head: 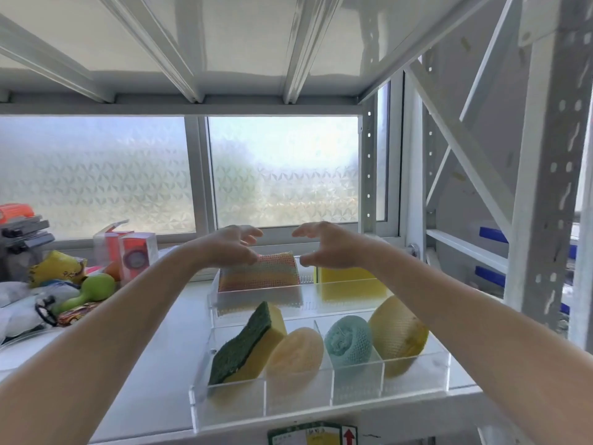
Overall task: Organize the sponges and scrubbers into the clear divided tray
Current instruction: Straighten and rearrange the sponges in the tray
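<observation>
Both forearms reach over the clear divided tray (321, 409) on the white shelf (154, 396). Left hand (231, 245) and right hand (327, 244) hover open, fingers curled, at either end of a rainbow mesh sponge (260, 273) standing in the back-left compartment; whether they touch it I can't tell. Beside it stands a yellow sponge (351, 284). Front compartments hold a green-and-yellow sponge (247, 343), a pale round scrubber (296, 353), a teal mesh scrubber (348, 342) and a yellow mesh scrubber (398, 332). Clutter lies left, cut off: a green dumbbell (88, 292), orange boxes (128, 250).
</observation>
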Available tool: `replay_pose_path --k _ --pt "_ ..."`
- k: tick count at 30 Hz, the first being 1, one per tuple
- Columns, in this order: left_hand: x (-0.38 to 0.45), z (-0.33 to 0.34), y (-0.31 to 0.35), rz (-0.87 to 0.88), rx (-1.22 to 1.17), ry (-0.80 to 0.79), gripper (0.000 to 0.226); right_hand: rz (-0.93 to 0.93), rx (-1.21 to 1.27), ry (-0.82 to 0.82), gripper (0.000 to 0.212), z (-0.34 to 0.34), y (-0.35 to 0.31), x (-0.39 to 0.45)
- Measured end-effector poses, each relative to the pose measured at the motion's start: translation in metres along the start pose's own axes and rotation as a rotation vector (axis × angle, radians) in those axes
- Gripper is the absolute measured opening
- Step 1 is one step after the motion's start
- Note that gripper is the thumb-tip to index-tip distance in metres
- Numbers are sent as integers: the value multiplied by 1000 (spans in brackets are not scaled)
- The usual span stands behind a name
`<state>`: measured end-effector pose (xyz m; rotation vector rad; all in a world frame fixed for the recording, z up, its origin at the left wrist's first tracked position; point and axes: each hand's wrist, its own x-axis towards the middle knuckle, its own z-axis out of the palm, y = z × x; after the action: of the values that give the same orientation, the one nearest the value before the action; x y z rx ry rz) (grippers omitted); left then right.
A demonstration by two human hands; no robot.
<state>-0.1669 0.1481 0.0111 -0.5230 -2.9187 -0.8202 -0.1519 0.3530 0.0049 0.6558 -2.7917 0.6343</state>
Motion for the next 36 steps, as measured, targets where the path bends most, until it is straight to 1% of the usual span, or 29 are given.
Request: replay_pose_path --k 6,11,13,15,17,23,28,32,34,36 --pt "-17 -7 -30 -89 76 -69 61 34 -147 -104 68 23 -23 18" --pt "-20 -7 -38 -65 92 -63 61 51 -272 -158 71 21 -36 20" --pt "-20 -7 -38 -52 103 -49 59 54 -305 -167 65 22 -40 19" --pt "-21 -5 -38 -33 123 -32 55 44 -328 -181 54 24 -43 18" --pt "-21 -3 -38 -12 121 -11 52 38 -307 -189 49 24 -44 17" --pt "-17 0 -40 20 100 54 50 62 -162 -173 48 22 -39 22" --pt "-14 9 -39 53 153 136 54 61 -149 -135 46 30 -36 27" --pt "-14 10 -38 80 207 217 54 59 -131 -73 51 31 -35 31" --pt "-14 9 -37 80 210 238 52 46 -129 -43 54 30 -35 32" --pt "-12 8 -37 65 232 237 51 42 -128 -41 51 31 -34 33"
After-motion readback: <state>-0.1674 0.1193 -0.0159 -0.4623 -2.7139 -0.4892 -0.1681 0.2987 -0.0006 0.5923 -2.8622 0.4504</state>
